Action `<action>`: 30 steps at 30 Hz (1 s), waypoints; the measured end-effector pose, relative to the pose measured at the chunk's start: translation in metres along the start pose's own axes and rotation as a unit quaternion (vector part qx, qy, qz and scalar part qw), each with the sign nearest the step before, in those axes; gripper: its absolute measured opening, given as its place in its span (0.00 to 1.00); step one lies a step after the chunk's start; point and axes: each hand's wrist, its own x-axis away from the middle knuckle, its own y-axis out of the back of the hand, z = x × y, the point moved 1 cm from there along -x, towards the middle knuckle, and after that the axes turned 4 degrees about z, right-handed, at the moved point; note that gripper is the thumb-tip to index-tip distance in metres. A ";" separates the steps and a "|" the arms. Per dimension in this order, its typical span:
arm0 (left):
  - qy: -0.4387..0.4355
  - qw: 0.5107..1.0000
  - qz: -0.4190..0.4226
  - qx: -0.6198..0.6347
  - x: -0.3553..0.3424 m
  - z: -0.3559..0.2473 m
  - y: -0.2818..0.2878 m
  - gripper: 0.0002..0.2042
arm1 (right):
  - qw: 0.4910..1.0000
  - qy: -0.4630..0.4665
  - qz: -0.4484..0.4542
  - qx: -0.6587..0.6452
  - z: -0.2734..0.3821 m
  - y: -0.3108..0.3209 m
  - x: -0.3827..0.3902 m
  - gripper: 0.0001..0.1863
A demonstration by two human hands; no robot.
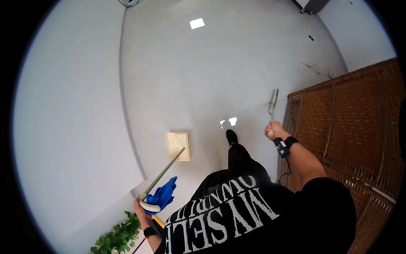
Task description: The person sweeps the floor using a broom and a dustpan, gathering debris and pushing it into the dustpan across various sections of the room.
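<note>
My left hand (140, 208) is closed round the curved cream grip of a long-handled dustpan (189, 148). Its grey pole slants down to the cream pan, which is on the floor to the front left. Blue gloves (164, 196) show right beside that grip; whether my fingers hold them too is hidden. Out to the right, my right hand (274, 130) is wrapped round the cream handle of a broom (273, 100). The broom's narrow cream head is low near the floor, just beyond the hand, and its dark edge faces right.
A brown wicker screen (334, 122) stands close on my right. A white wall (76, 106) runs along the left, with a leafy green plant (116, 239) at lower left. Thin cables (313, 67) and a small black object (311, 38) lie on the pale tiled floor (203, 76).
</note>
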 end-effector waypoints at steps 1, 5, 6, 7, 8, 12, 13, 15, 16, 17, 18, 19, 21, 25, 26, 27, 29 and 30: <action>-0.009 1.000 -0.011 0.014 0.006 -0.003 -0.008 0.17 | 0.998 -0.007 0.025 0.058 -0.011 -0.025 -0.011 0.08; -0.020 0.997 -0.066 0.039 0.036 -0.007 -0.034 0.14 | 0.967 -0.062 0.063 0.239 -0.077 -0.131 -0.024 0.06; -0.022 0.997 -0.068 0.018 0.029 -0.015 -0.024 0.14 | 0.965 -0.069 0.060 0.244 -0.099 -0.159 -0.024 0.05; -0.029 0.997 -0.071 -0.002 0.029 -0.017 -0.023 0.14 | 0.977 -0.065 0.047 0.200 -0.118 -0.182 -0.026 0.05; -0.036 0.995 -0.089 -0.006 0.034 -0.023 -0.033 0.15 | 0.983 -0.083 0.085 0.143 -0.129 -0.206 -0.022 0.05; -0.039 0.995 -0.080 -0.034 0.029 -0.051 -0.054 0.15 | 0.941 -0.072 0.184 0.275 -0.143 -0.303 -0.008 0.04; -0.036 0.996 -0.069 -0.044 0.037 -0.051 -0.057 0.15 | 0.933 -0.074 0.204 0.286 -0.143 -0.303 -0.013 0.04; -0.045 0.996 -0.039 -0.064 0.017 -0.076 -0.070 0.16 | 0.922 -0.064 0.234 0.302 -0.136 -0.328 -0.033 0.04; -0.052 0.996 -0.039 -0.065 0.011 -0.077 -0.074 0.16 | 0.936 -0.092 0.222 0.256 -0.131 -0.339 -0.018 0.04; -0.064 0.995 -0.032 -0.069 0.006 -0.084 -0.078 0.17 | 0.935 -0.144 0.278 0.167 -0.121 -0.340 -0.027 0.06; -0.064 0.995 0.004 -0.082 -0.020 -0.080 -0.070 0.17 | 0.920 -0.172 0.326 0.132 -0.100 -0.329 -0.035 0.08; -0.061 0.993 0.003 -0.105 -0.031 -0.091 -0.084 0.16 | 0.901 -0.200 0.371 0.101 -0.078 -0.318 -0.040 0.10; -0.070 0.989 0.020 -0.132 -0.055 -0.098 -0.095 0.16 | 0.885 -0.287 0.358 0.084 -0.027 -0.300 -0.008 0.13; -0.084 0.974 0.123 -0.172 -0.095 -0.115 -0.122 0.13 | 0.934 -0.152 0.242 0.214 0.016 -0.229 0.049 0.13; -0.093 0.973 0.133 -0.164 -0.092 -0.116 -0.126 0.12 | 0.944 -0.138 0.220 0.205 0.014 -0.206 0.061 0.16; -0.095 0.969 0.147 -0.176 -0.094 -0.115 -0.126 0.12 | 0.953 -0.124 0.197 0.195 0.013 -0.184 0.072 0.20; -0.121 0.968 0.163 -0.150 -0.085 -0.101 -0.121 0.12 | 0.969 -0.083 0.158 0.171 0.010 -0.134 0.102 0.23; -0.105 0.966 0.172 -0.162 -0.074 -0.096 -0.119 0.13 | 0.977 -0.058 0.135 0.156 0.005 -0.104 0.114 0.24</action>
